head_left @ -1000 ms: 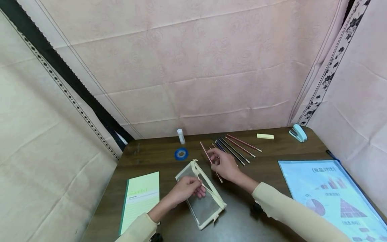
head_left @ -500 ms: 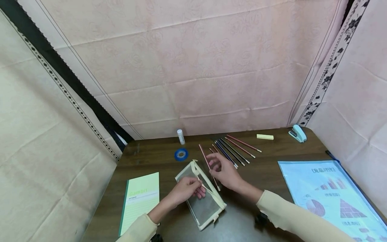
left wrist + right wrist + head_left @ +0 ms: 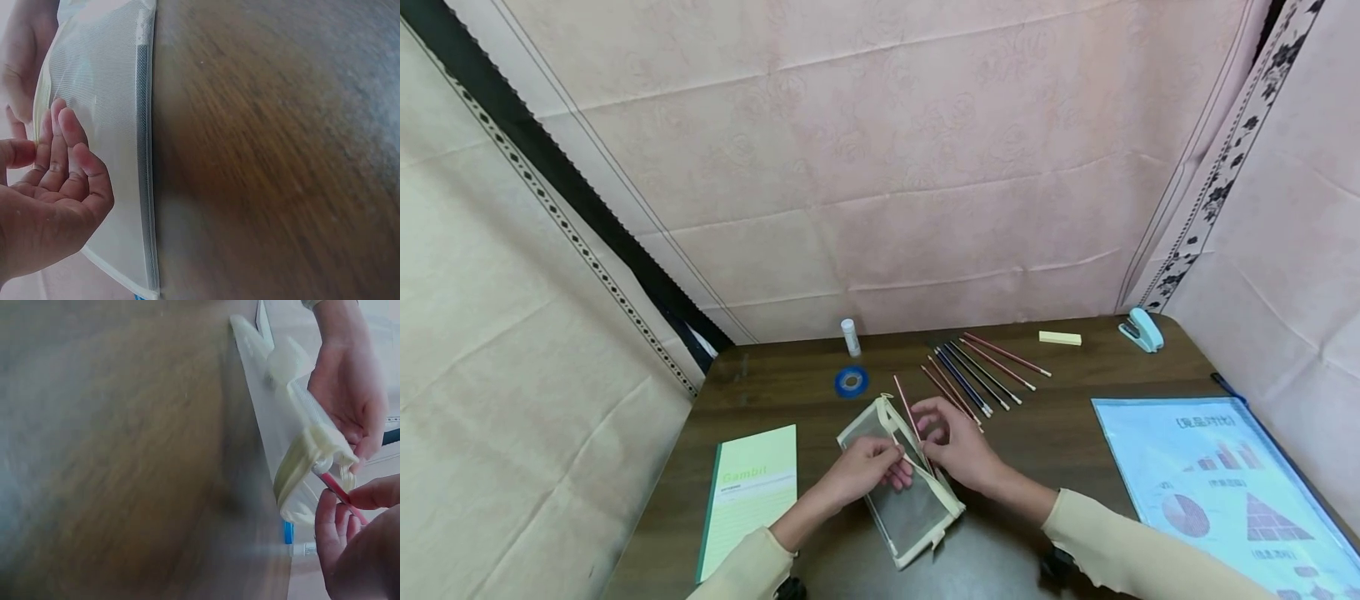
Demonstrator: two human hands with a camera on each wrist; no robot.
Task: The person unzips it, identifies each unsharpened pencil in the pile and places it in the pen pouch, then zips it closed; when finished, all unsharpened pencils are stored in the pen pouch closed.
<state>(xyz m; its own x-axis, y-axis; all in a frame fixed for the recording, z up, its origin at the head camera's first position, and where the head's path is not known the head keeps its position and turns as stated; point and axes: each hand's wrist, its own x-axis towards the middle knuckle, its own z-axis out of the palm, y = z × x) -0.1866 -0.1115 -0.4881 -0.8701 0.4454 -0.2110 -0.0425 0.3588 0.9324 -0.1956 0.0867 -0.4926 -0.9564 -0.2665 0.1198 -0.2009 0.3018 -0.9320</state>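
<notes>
A cream zip pencil case [image 3: 917,523] with see-through mesh lies slanted on the table, mouth held apart. My left hand [image 3: 871,465] pinches the edge of its mouth between thumb and forefinger; the other fingers curl loosely over the mesh [image 3: 115,187] in the left wrist view. Between thumb and fingers, my right hand [image 3: 958,443] holds a red pencil [image 3: 902,398] at a slant. In the right wrist view the pale end of that pencil [image 3: 337,489] points into the mouth of the case. Several more pencils [image 3: 973,375], red, blue and black, lie fanned out beyond the right hand.
Behind the case are a blue tape roll [image 3: 852,381] and a white glue stick [image 3: 850,337]. A green notebook [image 3: 752,500] lies left. At the right are a pale yellow block [image 3: 1060,337], a light-blue stapler [image 3: 1141,330] and a blue chart folder [image 3: 1210,483]. Cloth walls surround the table.
My right hand has drawn the red pencil toward me and down, from beside the case to its mouth. My left hand has stayed in place on the case's edge.
</notes>
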